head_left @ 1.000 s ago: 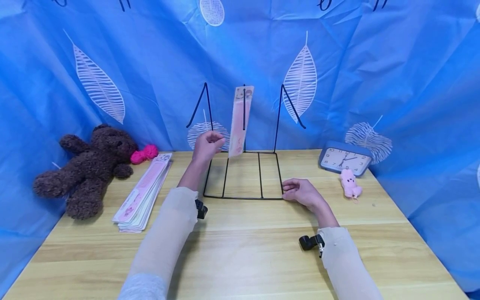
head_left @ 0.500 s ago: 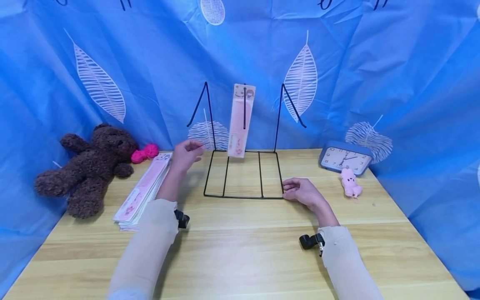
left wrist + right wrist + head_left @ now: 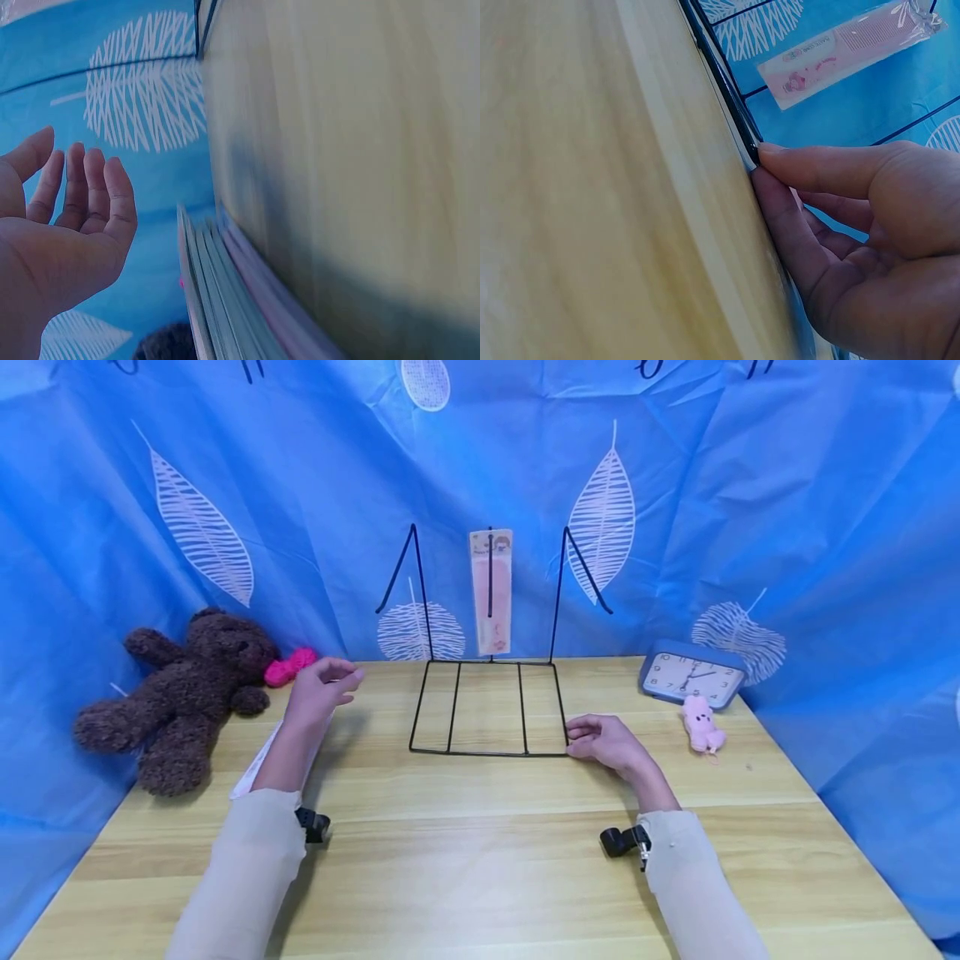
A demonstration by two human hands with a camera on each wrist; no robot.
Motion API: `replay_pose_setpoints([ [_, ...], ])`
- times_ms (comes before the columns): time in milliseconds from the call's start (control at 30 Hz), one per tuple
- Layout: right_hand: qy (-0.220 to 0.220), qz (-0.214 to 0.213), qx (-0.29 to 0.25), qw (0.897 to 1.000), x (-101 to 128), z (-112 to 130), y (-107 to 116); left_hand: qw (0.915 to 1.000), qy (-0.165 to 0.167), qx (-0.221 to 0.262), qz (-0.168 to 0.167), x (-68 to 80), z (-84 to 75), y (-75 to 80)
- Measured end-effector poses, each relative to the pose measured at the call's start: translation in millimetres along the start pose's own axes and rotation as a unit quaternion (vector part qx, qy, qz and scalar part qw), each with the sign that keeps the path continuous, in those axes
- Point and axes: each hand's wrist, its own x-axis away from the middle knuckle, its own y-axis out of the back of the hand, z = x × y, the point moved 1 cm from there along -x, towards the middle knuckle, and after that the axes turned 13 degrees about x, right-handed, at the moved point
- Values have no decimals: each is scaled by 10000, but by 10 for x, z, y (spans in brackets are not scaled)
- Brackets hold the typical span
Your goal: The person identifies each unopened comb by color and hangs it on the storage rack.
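Note:
A packaged pink comb (image 3: 502,589) hangs from the middle hook of a black wire rack (image 3: 522,710); its comb teeth show through the wrapper in the right wrist view. My right hand (image 3: 606,743) pinches the rack's front right corner between thumb and index finger. Over to the left, my left hand (image 3: 315,697) hovers above a stack of packaged combs (image 3: 232,300), fingers loosely bent and holding nothing. Hand and forearm hide most of that stack in the head view. Both outer hooks of the rack carry nothing.
A brown teddy bear (image 3: 202,693) with a bright pink bow-like piece (image 3: 281,672) lies at the left. Back right stand a blue clock (image 3: 693,674) and a small pink plush toy (image 3: 701,727). A blue curtain (image 3: 315,485) closes off the wooden table (image 3: 480,860).
My left hand has moved left and toward me, away from the rack to the stack. The hanging comb has swung from a tilt to nearly upright. My right hand stays put.

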Motion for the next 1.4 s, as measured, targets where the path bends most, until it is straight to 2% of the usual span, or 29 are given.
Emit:
replay_pose_setpoints([
  [300,59,-51,132,9999,-1,-23,15,9997,-43,-213,-128,138,-19,359],
  [433,72,-75,159,9998,3,-28,10,9988,81,-376,-290,185,-9,514],
  [533,72,-83,192,9998,5,-24,8,9984,94,-426,-353,212,22,627],
  [733,14,-88,264,9996,-6,-6,16,9981,65,-542,-269,288,88,811],
  [867,26,-64,279,9996,-14,-2,17,9979,151,-414,-466,310,148,951],
  [933,43,-60,288,9996,-17,-3,16,9971,219,-446,-581,315,179,1025],
  [1033,58,-64,272,9996,-19,-6,18,9947,344,-737,-623,317,223,1120],
  [1233,86,-77,250,9996,-20,-17,21,9880,807,-1247,-432,325,312,1210],
  [1400,72,-88,311,9995,-17,-24,25,9844,1194,-1278,-201,317,379,1228],
])
